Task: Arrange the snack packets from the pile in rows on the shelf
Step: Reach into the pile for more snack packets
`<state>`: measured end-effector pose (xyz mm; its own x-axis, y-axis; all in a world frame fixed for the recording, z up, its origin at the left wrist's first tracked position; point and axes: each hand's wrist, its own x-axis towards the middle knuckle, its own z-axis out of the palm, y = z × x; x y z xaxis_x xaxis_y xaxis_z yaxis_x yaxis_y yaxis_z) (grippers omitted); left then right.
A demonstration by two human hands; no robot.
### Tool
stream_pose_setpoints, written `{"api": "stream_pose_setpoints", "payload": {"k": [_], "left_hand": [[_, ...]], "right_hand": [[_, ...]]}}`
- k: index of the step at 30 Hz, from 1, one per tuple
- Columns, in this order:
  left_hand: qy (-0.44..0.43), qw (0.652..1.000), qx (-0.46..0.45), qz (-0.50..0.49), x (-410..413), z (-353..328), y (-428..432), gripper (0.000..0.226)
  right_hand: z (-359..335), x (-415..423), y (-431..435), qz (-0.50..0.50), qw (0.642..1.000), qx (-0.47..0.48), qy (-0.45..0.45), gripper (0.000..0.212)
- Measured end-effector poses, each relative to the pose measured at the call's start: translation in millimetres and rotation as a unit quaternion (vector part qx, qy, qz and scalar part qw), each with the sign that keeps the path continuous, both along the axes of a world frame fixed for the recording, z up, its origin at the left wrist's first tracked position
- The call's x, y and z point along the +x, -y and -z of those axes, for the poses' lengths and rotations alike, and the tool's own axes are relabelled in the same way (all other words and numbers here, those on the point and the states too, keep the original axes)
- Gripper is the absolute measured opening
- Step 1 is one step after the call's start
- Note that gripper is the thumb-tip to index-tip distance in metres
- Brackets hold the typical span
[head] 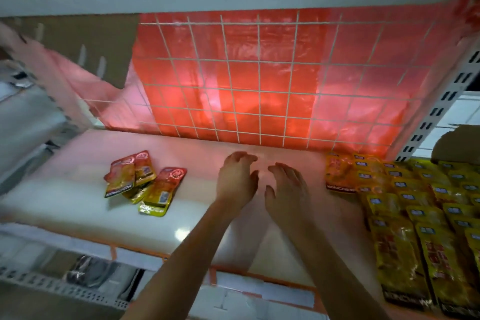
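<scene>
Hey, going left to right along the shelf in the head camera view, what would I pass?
loose pile of snack packets → left hand → right hand → arranged rows of packets

I count four snack packets (141, 182) lying loose at left, as far as the overlap lets me see. The arranged packets (415, 215) at right overlap too much for me to count. One shelf (65, 202), one wire grid (259, 73), two grips: left grip (237, 179), right grip (285, 189).
</scene>
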<state>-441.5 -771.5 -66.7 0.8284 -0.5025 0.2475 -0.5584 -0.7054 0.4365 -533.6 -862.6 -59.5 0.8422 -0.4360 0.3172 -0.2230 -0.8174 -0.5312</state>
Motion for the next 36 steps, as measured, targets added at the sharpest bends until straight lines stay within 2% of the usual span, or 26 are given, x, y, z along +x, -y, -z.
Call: {"api": "stream_pose_setpoints", "payload": {"k": [5,9,11,13,16,19,21,24,27,30,33,36], "left_hand": [[0.036,0.994,-0.003,-0.108,34,6,-90,0.038],[0.062,0.978,0.048,-0.191,64,5,-147,0.037],[0.06,0.966,0.033,-0.248,78,1,-170,0.034],[0.025,0.95,0.024,-0.312,87,0,-189,0.037],[-0.05,0.932,0.064,-0.353,95,6,-210,0.065],[-0.06,0.937,0.102,-0.327,102,10,-220,0.081],[-0.059,0.952,0.064,-0.292,109,11,-223,0.082],[-0.072,0.973,-0.015,-0.221,117,9,-224,0.08],[-0.098,0.979,-0.033,-0.177,116,6,-218,0.073],[-0.11,0.984,-0.02,-0.138,114,8,-206,0.058],[-0.051,0.995,0.011,-0.089,107,12,-189,0.053],[0.022,0.992,0.062,-0.109,94,12,-167,0.057]], "right_hand": [[-2,40,-72,-0.094,0.995,0.019,-0.043,0.046],[0,72,-131,-0.118,0.991,0.023,-0.05,0.035],[-1,85,-157,-0.119,0.99,0.017,-0.067,0.034],[2,95,-178,-0.107,0.99,-0.015,-0.089,0.043],[10,107,-198,-0.066,0.99,-0.055,-0.116,0.069],[13,115,-212,-0.016,0.987,-0.09,-0.132,0.082],[11,113,-214,-0.006,0.984,-0.102,-0.147,0.072],[9,111,-207,0.016,0.986,-0.088,-0.14,0.043],[2,106,-196,0.031,0.983,-0.073,-0.163,0.046],[-1,103,-183,0.039,0.989,-0.008,-0.146,0.039],[-6,94,-163,0.047,0.992,0.06,-0.103,0.033],[-10,82,-140,0.105,0.982,0.142,-0.065,0.032]]}}
